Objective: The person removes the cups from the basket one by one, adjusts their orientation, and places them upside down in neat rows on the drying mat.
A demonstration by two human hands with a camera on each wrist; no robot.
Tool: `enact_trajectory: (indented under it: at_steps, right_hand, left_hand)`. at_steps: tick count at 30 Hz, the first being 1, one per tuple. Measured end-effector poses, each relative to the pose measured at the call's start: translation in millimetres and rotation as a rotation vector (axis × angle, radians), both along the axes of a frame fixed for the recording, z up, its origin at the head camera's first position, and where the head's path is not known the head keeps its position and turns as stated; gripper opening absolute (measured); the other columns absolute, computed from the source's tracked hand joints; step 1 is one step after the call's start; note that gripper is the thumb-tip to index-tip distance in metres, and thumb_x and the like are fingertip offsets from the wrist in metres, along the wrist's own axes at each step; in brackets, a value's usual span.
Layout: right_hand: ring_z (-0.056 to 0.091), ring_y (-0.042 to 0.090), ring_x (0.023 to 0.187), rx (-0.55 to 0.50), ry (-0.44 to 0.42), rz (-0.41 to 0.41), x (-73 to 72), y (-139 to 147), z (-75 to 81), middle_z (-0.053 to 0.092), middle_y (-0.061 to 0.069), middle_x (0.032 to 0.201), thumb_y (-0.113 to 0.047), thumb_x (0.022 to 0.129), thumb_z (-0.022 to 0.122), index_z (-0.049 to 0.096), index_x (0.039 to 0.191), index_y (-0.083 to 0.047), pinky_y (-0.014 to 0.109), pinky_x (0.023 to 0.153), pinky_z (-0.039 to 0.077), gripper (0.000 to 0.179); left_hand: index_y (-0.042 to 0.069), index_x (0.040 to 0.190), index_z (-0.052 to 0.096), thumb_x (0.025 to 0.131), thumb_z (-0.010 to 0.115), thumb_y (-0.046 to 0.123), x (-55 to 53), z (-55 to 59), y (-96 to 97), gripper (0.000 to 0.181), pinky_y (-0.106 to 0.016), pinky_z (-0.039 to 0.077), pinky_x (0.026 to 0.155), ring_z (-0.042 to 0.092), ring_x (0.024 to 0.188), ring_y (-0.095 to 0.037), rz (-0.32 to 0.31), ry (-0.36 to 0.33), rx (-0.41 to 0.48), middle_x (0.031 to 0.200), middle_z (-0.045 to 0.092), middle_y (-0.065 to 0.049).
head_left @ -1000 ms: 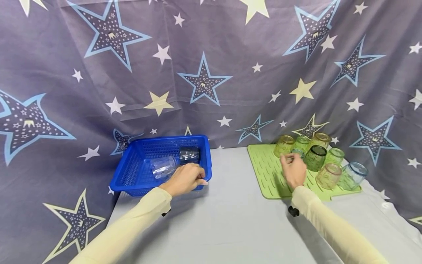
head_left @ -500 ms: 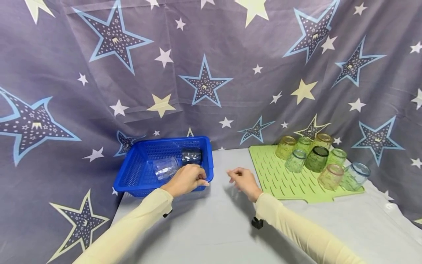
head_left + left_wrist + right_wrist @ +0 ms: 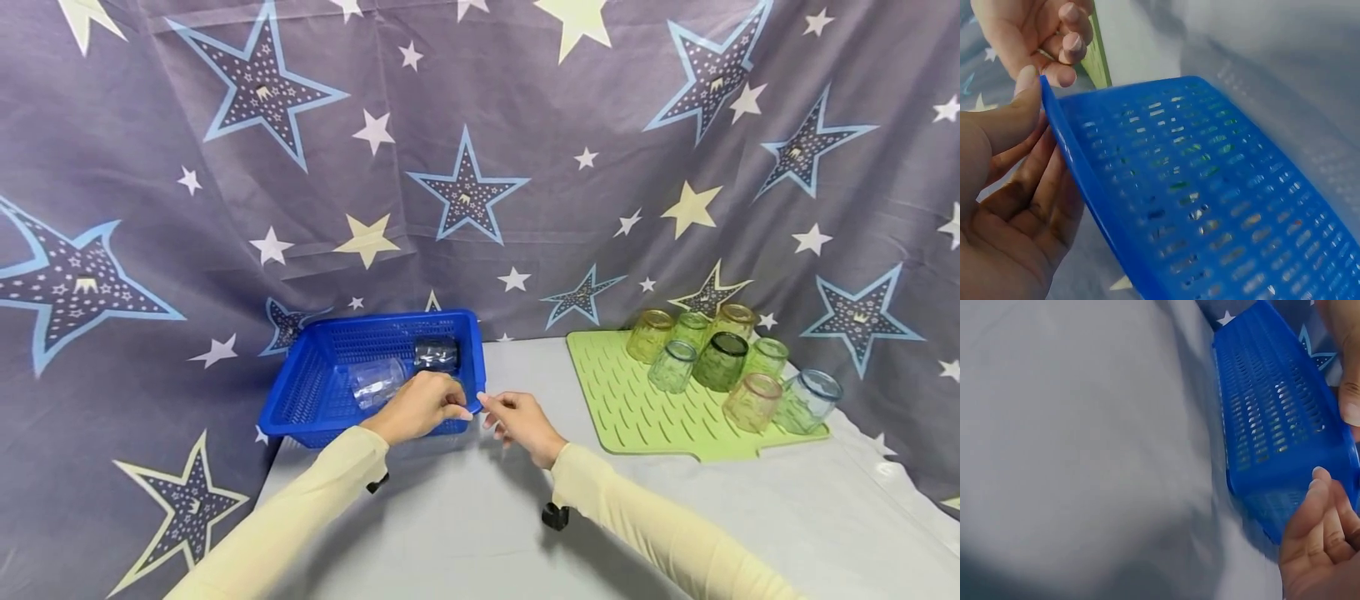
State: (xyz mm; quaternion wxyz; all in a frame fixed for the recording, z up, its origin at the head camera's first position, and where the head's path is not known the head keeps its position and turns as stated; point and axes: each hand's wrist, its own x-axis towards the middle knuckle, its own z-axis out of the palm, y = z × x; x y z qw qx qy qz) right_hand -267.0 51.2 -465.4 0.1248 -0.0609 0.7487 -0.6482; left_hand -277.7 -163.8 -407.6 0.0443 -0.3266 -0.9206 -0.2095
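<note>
My left hand [image 3: 423, 400] grips the blue plastic basket [image 3: 306, 379] by its near right corner. In the left wrist view the thumb lies on the basket's rim [image 3: 1079, 169], with the other fingers curled underneath. Close by, my right hand [image 3: 528, 427] reaches the same corner with loosely bent fingers, its fingertips [image 3: 1317, 481] right at the perforated wall. Inside the basket a clear glass [image 3: 373, 382] lies on its side, and a dark glass [image 3: 435, 354] lies behind it to the right. My left hand hides part of the basket's front.
A green drying mat [image 3: 622, 417] lies at the right of the white table [image 3: 480, 525]. Several tinted glasses stand on it, among them a dark green glass [image 3: 720, 362], a pink glass [image 3: 752, 402] and a blue-rimmed glass [image 3: 671, 367]. A star-patterned curtain [image 3: 555, 200] hangs behind.
My right hand has left the blue-rimmed glass on the mat and moved left across the table to the basket's corner. My left hand has stayed on the rim.
</note>
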Motion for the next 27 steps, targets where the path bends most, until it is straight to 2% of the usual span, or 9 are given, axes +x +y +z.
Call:
enact_trajectory:
  at_steps: [3, 6, 9, 14, 20, 23, 27]
  right_hand:
    - [0.059, 0.016, 0.066, -0.031, -0.019, 0.004, -0.9, -1, 0.9, 0.071, 0.012, 0.091, -0.048, 0.099, 0.066, 0.072, 0.109, -0.002, 0.033, 0.058, 0.052, 0.047]
    - [0.059, 0.015, 0.065, -0.035, -0.019, -0.002, -2.4, -1, 3.0, 0.070, 0.010, 0.090, -0.046, 0.100, 0.066, 0.071, 0.107, -0.003, 0.031, 0.057, 0.051, 0.044]
    - [0.058, 0.015, 0.064, -0.035, -0.016, -0.007, -4.1, -1, 4.1, 0.070, 0.010, 0.090, -0.045, 0.099, 0.067, 0.071, 0.105, -0.005, 0.031, 0.056, 0.051, 0.041]
    - [0.058, 0.016, 0.065, -0.043, -0.026, -0.005, -3.7, 0, 4.0, 0.070, 0.012, 0.090, -0.043, 0.100, 0.068, 0.072, 0.105, -0.004, 0.031, 0.056, 0.050, 0.039]
    - [0.057, 0.016, 0.064, -0.045, -0.034, 0.001, -1.5, 1, 3.5, 0.070, 0.018, 0.096, -0.043, 0.100, 0.067, 0.072, 0.109, -0.005, 0.028, 0.055, 0.048, 0.040]
    - [0.056, 0.015, 0.063, -0.044, -0.023, 0.002, -1.2, 1, 3.8, 0.070, 0.019, 0.096, -0.043, 0.100, 0.067, 0.073, 0.108, -0.006, 0.028, 0.054, 0.048, 0.039]
    - [0.056, 0.015, 0.064, -0.045, -0.020, 0.015, -2.0, -1, 2.6, 0.070, 0.014, 0.091, -0.044, 0.100, 0.067, 0.073, 0.107, -0.005, 0.027, 0.054, 0.047, 0.040]
  left_hand:
    - [0.017, 0.089, 0.079, 0.094, 0.077, 0.027, -5.2, 3.7, -7.9, 0.011, -0.024, 0.054, 0.064, 0.062, 0.069, -0.001, 0.004, -0.007, 0.004, 0.081, 0.071, 0.010]
    - [0.016, 0.087, 0.079, 0.096, 0.076, 0.027, -14.2, 9.9, -22.8, 0.014, -0.029, 0.055, 0.065, 0.062, 0.068, -0.003, 0.041, 0.011, -0.018, 0.080, 0.072, 0.008]
    - [0.015, 0.088, 0.079, 0.096, 0.075, 0.027, -26.9, 15.7, -43.2, 0.015, -0.036, 0.057, 0.069, 0.064, 0.070, -0.007, 0.105, 0.020, -0.064, 0.082, 0.073, 0.006]
    - [0.014, 0.089, 0.079, 0.095, 0.076, 0.025, -48.0, 17.8, -81.0, 0.013, -0.045, 0.057, 0.073, 0.066, 0.073, -0.014, 0.222, 0.006, -0.145, 0.083, 0.073, 0.004]
    - [0.013, 0.087, 0.075, 0.090, 0.082, 0.024, -63.0, 17.8, -119.6, 0.013, -0.048, 0.054, 0.071, 0.064, 0.075, -0.020, 0.333, -0.055, -0.222, 0.083, 0.070, 0.000]
    - [0.008, 0.093, 0.076, 0.087, 0.085, 0.028, -67.7, 17.3, -131.6, 0.022, -0.050, 0.054, 0.073, 0.065, 0.080, -0.025, 0.353, -0.089, -0.260, 0.090, 0.071, -0.006]
    - [0.000, 0.109, 0.075, 0.085, 0.087, 0.031, -71.7, 15.1, -140.5, 0.041, -0.056, 0.054, 0.082, 0.067, 0.097, -0.036, 0.351, -0.132, -0.329, 0.108, 0.072, -0.017]
